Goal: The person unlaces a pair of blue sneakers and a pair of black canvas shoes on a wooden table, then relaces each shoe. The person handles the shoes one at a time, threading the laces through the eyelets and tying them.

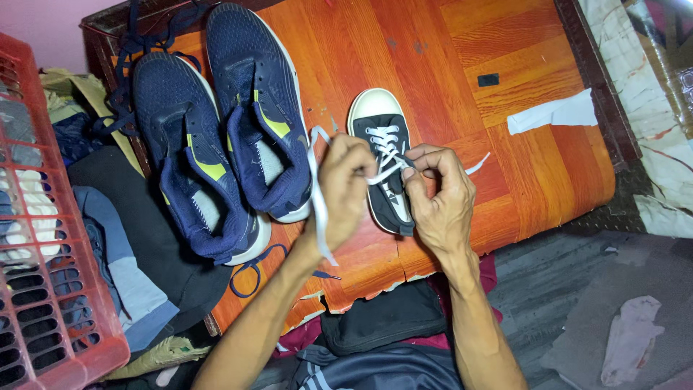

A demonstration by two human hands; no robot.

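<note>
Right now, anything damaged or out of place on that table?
Yes. The wooden table has a ragged, chipped front edge with laminate peeling near the left hand. The two navy sneakers lie unlaced, their laces trailing loose. A torn white paper scrap lies at the right.

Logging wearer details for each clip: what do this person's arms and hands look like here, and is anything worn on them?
Both forearms are bare from the bottom edge of the picture to the wrist, with no sleeves in view. The left hand and right hand have no gloves. No watch, bracelet or ring shows on either. The arms are slim; nails look short and unpainted as far as can be seen.
</note>
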